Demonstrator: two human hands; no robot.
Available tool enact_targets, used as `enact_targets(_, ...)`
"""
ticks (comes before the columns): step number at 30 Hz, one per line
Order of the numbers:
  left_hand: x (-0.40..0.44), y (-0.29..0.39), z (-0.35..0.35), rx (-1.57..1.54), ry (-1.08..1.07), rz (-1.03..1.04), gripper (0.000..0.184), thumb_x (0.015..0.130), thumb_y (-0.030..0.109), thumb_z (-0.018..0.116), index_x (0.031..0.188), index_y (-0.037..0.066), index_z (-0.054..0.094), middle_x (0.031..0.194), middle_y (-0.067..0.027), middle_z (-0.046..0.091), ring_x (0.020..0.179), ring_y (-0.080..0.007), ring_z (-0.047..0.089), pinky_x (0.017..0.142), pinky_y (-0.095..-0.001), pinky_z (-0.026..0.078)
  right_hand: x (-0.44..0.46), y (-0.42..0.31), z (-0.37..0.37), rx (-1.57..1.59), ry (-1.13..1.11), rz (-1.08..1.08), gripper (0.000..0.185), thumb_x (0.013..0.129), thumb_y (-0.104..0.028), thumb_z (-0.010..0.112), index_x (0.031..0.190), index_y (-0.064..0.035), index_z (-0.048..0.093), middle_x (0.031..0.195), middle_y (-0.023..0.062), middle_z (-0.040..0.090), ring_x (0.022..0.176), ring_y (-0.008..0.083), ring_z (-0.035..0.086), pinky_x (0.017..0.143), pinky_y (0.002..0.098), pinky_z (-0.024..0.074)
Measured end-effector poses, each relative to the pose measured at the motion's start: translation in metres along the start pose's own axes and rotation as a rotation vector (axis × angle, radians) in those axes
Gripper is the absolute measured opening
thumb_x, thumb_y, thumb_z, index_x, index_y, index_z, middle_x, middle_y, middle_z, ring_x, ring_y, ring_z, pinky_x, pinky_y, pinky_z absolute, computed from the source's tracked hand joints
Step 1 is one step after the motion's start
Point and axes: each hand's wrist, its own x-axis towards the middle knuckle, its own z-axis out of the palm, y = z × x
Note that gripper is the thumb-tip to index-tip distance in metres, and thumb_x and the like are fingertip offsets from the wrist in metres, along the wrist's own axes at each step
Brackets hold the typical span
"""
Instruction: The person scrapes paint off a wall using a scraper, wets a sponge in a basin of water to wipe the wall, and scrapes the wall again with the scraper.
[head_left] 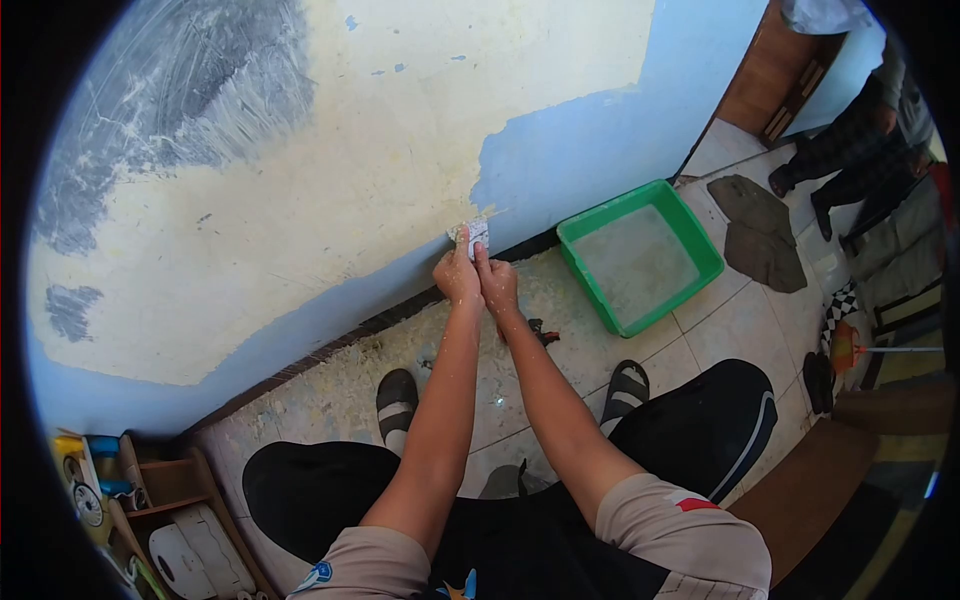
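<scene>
Both hands are closed together on a flat, paint-speckled scraper (479, 232), its edge against the lower part of the wall (400, 180). My left hand (457, 274) grips it from the left, thumb pointing up along it. Close beside it, my right hand (499, 284) grips the other side, thumb also raised. Any handle is hidden by the fingers. On the wall, a cream patch is bordered by blue paint, with the edge between them near the scraper. Pale flecks dot both hands and forearms.
A green basin (640, 260) with cloudy liquid stands right of my hands. Paint flakes litter the tiled floor (500, 400). A dark tool lies partly hidden behind my right wrist. Beyond the basin is a brown cloth (757, 233); another person's legs (835, 160) are at upper right. A wooden shelf (170, 485) stands lower left.
</scene>
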Motion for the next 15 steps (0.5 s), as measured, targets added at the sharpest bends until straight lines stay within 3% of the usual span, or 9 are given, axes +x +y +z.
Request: enact_targets(15, 0.001, 0.004, 0.004, -0.013, 0.023, 0.001, 0.043, 0.081, 0.032, 0.082, 0.063, -0.001, 0.062, 0.063, -0.0041, 0.057, 0.057, -0.0138, 0.049, 0.051, -0.0316, 0.041, 0.01, -0.003, -0.002, 0.02, -0.076, 0.063, 0.076, 0.093, -0.062, 0.053, 0.072, 0.0096, 0.068, 0.059, 0.0251, 0.061, 0.059, 0.0285, 0.067, 0.06, 0.0433, 0.0493)
